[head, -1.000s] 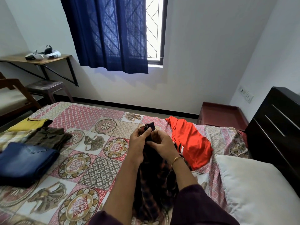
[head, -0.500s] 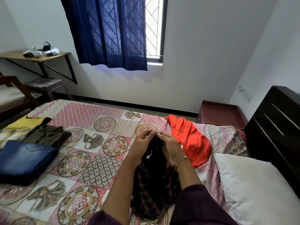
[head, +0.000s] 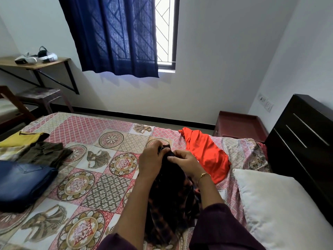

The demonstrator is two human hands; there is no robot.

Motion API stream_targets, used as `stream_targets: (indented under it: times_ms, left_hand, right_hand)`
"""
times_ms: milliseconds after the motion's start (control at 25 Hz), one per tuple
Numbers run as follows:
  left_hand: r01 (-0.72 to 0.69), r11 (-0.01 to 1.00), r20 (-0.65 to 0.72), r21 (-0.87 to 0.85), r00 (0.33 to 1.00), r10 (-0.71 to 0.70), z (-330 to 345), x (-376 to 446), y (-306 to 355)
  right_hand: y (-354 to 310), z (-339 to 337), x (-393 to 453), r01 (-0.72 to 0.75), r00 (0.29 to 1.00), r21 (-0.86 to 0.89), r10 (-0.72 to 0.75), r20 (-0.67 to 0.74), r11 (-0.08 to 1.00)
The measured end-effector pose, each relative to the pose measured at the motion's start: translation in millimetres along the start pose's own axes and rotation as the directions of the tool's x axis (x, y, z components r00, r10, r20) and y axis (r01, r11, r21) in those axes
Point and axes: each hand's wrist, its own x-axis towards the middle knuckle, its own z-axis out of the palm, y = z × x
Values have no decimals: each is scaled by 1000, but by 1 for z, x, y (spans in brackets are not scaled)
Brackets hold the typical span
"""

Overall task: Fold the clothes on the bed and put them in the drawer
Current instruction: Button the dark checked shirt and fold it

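Note:
A dark checked shirt [head: 171,201] hangs between my arms over the patterned bedspread [head: 93,177]. My left hand [head: 152,159] and my right hand [head: 185,163] both pinch its top edge, close together. An unfolded orange garment [head: 205,152] lies just right of my hands. At the left edge of the bed sit folded blue jeans [head: 21,183], a folded olive shirt [head: 45,153], a yellow garment [head: 21,138] and a pale checked one beside it. A reddish-brown bedside drawer unit [head: 239,125] stands beyond the bed at the right.
A white pillow [head: 281,204] lies at the right under a dark headboard [head: 302,141]. A wall shelf [head: 36,64] with a headset, a stool [head: 41,94] and a wooden chair frame stand at the left. A blue curtain [head: 115,35] covers most of the window.
My hands have shifted a little along the shirt's top edge and stay close together. The view has tilted slightly.

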Motion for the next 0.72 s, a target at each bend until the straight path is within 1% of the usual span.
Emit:
stream_targets:
  times_ms: [40, 80, 120, 200, 280, 360, 440, 520, 600, 680, 720]
  left_hand:
    - [21, 1000, -26, -18, 999, -21, 2, 1, 0]
    - [47, 998, -41, -47, 998, -49, 3, 2, 0]
    - [71, 995, -53, -76, 996, -75, 5, 2, -2]
    - [112, 988, -80, -105, 989, -121, 8, 2, -3]
    - [141, 983, -93, -114, 984, -152, 11, 4, -3]
    - [149, 980, -109, -135, 980, -164, 14, 5, -3]
    - [159, 972, -145, -173, 972, -185, 14, 8, -2]
    - [180, 960, -179, -217, 959, -220, 12, 10, -3]
    - [188, 927, -125, -325, 963, -239, 11, 14, -7]
    - [202, 852, 6, -483, 974, -227, 10, 15, -7]
    - [223, 809, 66, -543, 972, -224, 8, 14, -5]
  right_hand:
    - [-1, -1, -3, -48, 998, 144, 43, 39, 988]
    - [-1, -2, -5, -82, 995, 228, 68, 66, 970]
    - [0, -4, -5, -97, 993, 242, 79, 86, 965]
    - [1, -7, -2, -88, 993, 191, 72, 90, 978]
    - [1, -12, 0, -51, 998, 68, 48, 49, 996]
    - [-3, -17, 0, -32, 997, 6, 32, 67, 999]
    - [-7, -20, -2, -57, 989, 31, 52, 137, 998]
    - [-7, -23, -3, -90, 976, 102, 67, 207, 991]
    - [-4, -23, -3, -128, 971, 208, 81, 223, 970]
    - [-2, -20, 0, -164, 979, 312, 116, 167, 936]
    - [-2, -18, 1, -158, 985, 349, 122, 124, 924]
